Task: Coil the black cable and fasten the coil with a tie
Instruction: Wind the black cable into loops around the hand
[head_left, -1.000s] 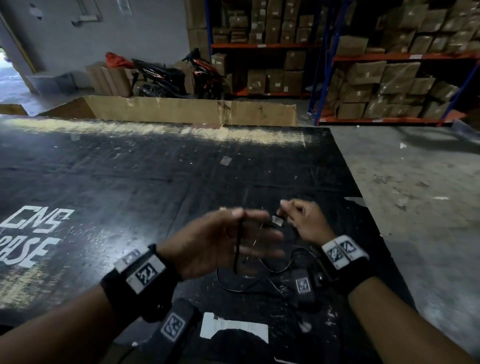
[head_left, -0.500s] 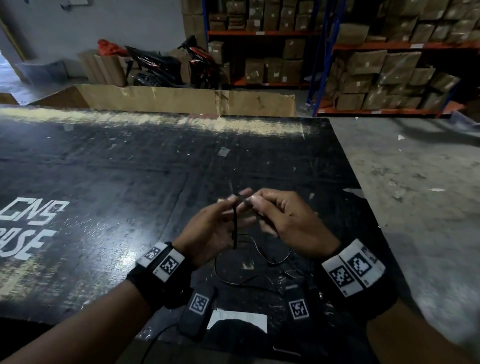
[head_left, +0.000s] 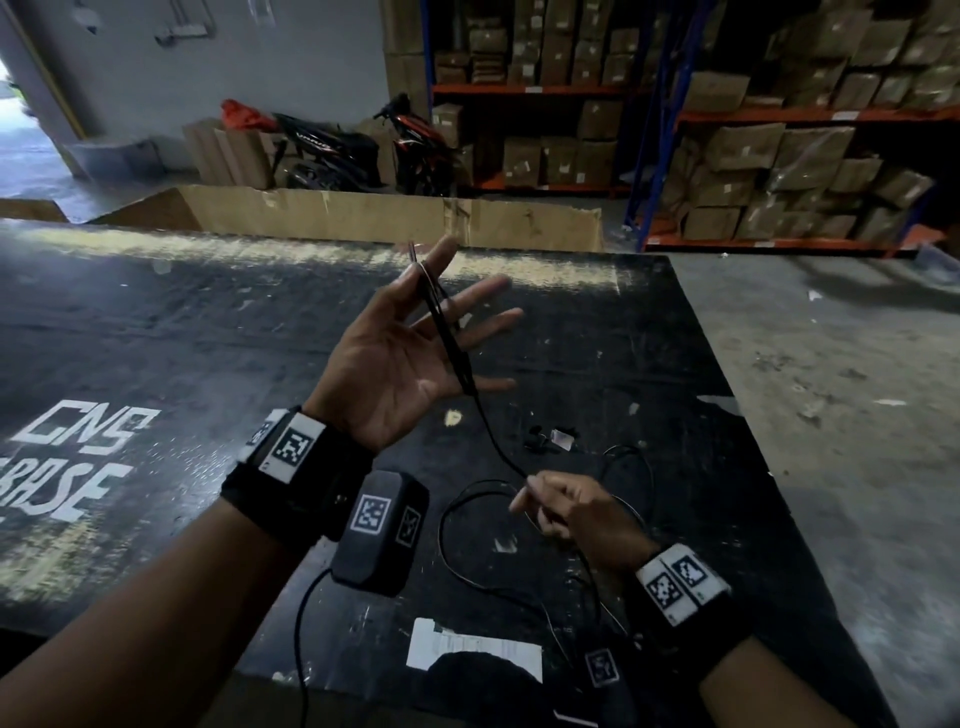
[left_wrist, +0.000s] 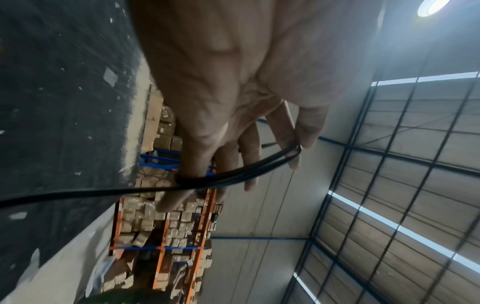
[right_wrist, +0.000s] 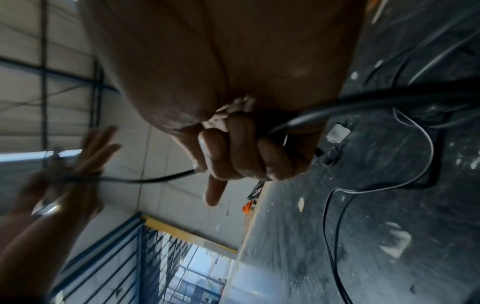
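The black cable (head_left: 448, 338) runs in a few tight turns across the palm of the left hand (head_left: 400, 358), looped from the tip of the forefinger down to the little finger, and from there a single strand drops to the right hand (head_left: 576, 512), lower and nearer the body. The left hand is raised, palm toward the person, fingers spread wide and straight so they serve as a frame for the winding; the left wrist view shows the strands bunched over the little finger and hooked by the forefinger. The right hand is closed around the strand, fingers curled, feeding it. The rest of the cable lies in loose curves on the black table (head_left: 182, 332), just beside and under the right wrist. A small clear piece (head_left: 562, 439) and a small dark piece sit on the table beyond the right hand; whether either is the tie I cannot tell. By my judgement the coiling is only begun, with most of the length still slack. To do this step well, the right hand should carry each turn round both end fingers with even, light tension, laying strands side by side, while the left keeps its fingers spread so the loops stay one size and do not slip off.
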